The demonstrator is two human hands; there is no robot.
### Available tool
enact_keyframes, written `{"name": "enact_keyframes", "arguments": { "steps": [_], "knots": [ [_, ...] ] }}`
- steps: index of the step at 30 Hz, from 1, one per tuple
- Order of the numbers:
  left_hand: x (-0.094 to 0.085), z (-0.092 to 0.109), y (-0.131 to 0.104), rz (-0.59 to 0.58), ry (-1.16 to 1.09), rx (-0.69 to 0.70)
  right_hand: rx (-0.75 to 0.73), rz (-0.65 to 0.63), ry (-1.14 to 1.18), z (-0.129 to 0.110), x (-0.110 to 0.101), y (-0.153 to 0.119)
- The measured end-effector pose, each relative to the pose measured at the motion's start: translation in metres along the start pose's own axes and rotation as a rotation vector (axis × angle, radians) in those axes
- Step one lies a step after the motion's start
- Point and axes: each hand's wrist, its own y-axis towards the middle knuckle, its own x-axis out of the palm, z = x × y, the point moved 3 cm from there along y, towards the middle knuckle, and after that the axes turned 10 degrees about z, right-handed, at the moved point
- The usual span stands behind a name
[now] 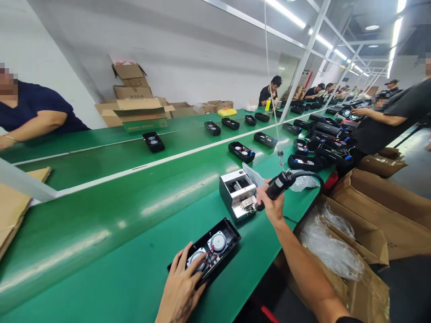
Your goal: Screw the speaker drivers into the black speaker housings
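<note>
A black speaker housing point(232, 233) lies on the green bench, with two round silver speaker drivers point(218, 242) and red and black wires inside. My left hand point(183, 273) rests over its near end, fingers spread across the nearer driver and the housing's edge. My right hand point(271, 204) is wrapped round a black electric screwdriver point(280, 185), held at the front of a screw feeder point(237, 194). The screwdriver's tip is at the feeder's metal outlet; a screw there is too small to make out. A black cable curves away from the tool's rear.
Several similar housings point(241, 151) sit along the green conveyor bench point(134, 251), with more piled at the right. Cardboard boxes point(367, 224) with plastic bags stand on the floor at right. A co-worker point(37, 107) sits across at left; another person point(390, 116) stands at right.
</note>
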Motion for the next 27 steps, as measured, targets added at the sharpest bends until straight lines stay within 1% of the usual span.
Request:
{"name": "enact_keyframes", "arguments": {
  "steps": [2,5,8,10,12,13,14,15,18,20,23,25,27],
  "knots": [
    [-0.003,0.000,0.003,0.012,0.014,0.041,-0.030,-0.009,0.009,-0.007,0.012,0.005],
    [-0.005,-0.001,0.007,0.033,0.015,0.054,-0.018,-0.046,-0.023,-0.004,0.027,0.009],
    [-0.004,0.000,0.007,0.033,0.013,0.036,0.020,-0.101,-0.056,0.001,0.030,0.006],
    [-0.004,0.001,0.006,0.028,0.016,0.024,0.078,-0.207,-0.073,0.001,0.027,-0.002],
    [-0.003,0.002,0.004,0.019,0.019,0.020,0.175,-0.338,-0.050,-0.003,0.024,-0.016],
    [-0.002,0.003,0.004,0.013,0.019,0.017,0.219,-0.384,-0.013,-0.007,0.022,-0.025],
    [-0.002,0.003,0.003,0.006,0.018,0.006,0.246,-0.401,0.045,-0.011,0.021,-0.034],
    [-0.001,0.004,0.003,0.003,0.014,-0.013,0.255,-0.389,0.121,-0.017,0.020,-0.044],
    [0.000,0.005,0.001,-0.007,-0.018,-0.088,0.227,-0.292,0.371,-0.031,0.021,-0.073],
    [0.000,0.006,0.001,-0.011,-0.038,-0.112,0.217,-0.279,0.479,-0.033,0.027,-0.091],
    [0.000,0.006,0.001,-0.019,-0.043,-0.112,0.224,-0.344,0.504,-0.028,0.041,-0.109],
    [0.000,0.006,0.001,-0.019,-0.049,-0.114,0.237,-0.372,0.482,-0.023,0.048,-0.115],
    [0.000,0.006,0.001,-0.009,-0.062,-0.120,0.242,-0.374,0.468,-0.018,0.051,-0.117]
  ]
}}
